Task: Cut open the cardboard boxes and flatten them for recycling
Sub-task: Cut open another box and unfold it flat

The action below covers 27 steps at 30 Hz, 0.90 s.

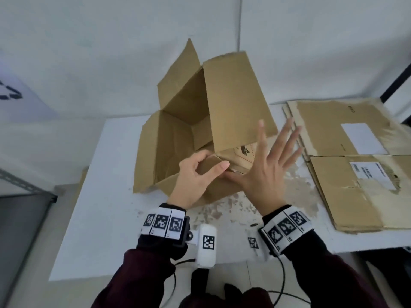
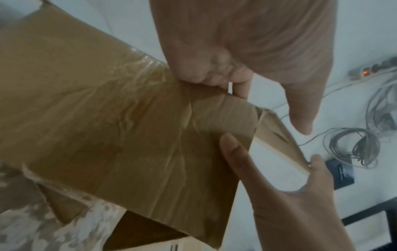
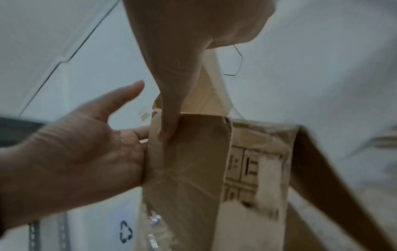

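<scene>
An open brown cardboard box (image 1: 233, 96) stands in the middle of the white table (image 1: 100, 196), its flaps raised. My left hand (image 1: 209, 165) grips the taped near flap (image 2: 128, 135) at the box's front corner, fingers curled over its edge. Just to the right, my right hand (image 1: 266, 163) is spread wide with straight fingers. Its thumb (image 3: 169, 129) presses on the outside of that same flap. The right wrist view shows the left hand (image 3: 86, 152) with its palm against the flap's side and several fingers hidden behind the cardboard.
A stack of flattened cardboard (image 1: 333, 185) with white labels lies on the right side of the table. The tabletop near the box is stained and peeling. A metal shelf frame (image 1: 26, 190) stands at the left. Coiled cables (image 2: 354, 147) lie on the floor beyond the table.
</scene>
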Each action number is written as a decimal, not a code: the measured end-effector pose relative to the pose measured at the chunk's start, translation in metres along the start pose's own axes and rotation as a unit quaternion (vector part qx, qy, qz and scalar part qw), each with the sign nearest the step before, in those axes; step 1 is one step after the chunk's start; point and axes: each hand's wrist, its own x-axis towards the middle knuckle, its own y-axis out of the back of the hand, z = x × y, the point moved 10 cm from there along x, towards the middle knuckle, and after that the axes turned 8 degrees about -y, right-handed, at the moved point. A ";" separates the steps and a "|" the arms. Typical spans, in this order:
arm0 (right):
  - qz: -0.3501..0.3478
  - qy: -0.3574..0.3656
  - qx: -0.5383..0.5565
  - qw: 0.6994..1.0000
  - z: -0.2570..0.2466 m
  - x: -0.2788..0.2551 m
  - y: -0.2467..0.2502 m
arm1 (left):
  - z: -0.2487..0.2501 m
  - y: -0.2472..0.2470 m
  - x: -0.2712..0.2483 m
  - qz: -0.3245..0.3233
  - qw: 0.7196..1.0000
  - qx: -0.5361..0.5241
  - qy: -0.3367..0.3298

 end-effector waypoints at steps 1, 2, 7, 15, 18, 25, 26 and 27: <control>-0.023 -0.026 0.045 0.998 -0.002 -0.006 -0.005 | 0.003 0.005 -0.003 0.020 1.000 0.008 0.000; -0.057 -0.016 0.097 0.994 -0.011 -0.014 -0.010 | 0.007 0.009 -0.007 0.036 0.999 0.031 -0.001; -0.202 0.197 0.282 0.917 -0.075 -0.046 -0.017 | 0.017 0.026 -0.027 0.148 0.979 0.139 0.004; -0.213 0.124 0.312 0.918 -0.020 -0.063 -0.022 | 0.004 0.063 -0.063 0.262 0.963 0.025 0.054; -0.201 -0.042 0.392 0.897 0.011 -0.055 -0.035 | 0.001 0.075 -0.074 0.305 0.950 -0.017 0.059; -0.357 -0.156 0.476 0.789 -0.005 -0.066 -0.082 | 0.018 0.119 -0.100 0.366 0.905 0.216 -0.019; -0.361 -0.191 0.480 0.777 0.003 -0.070 -0.092 | 0.025 0.124 -0.102 0.355 0.890 0.284 -0.026; -0.382 -0.241 0.484 0.749 0.010 -0.078 -0.106 | 0.031 0.125 -0.102 0.334 0.880 0.337 -0.025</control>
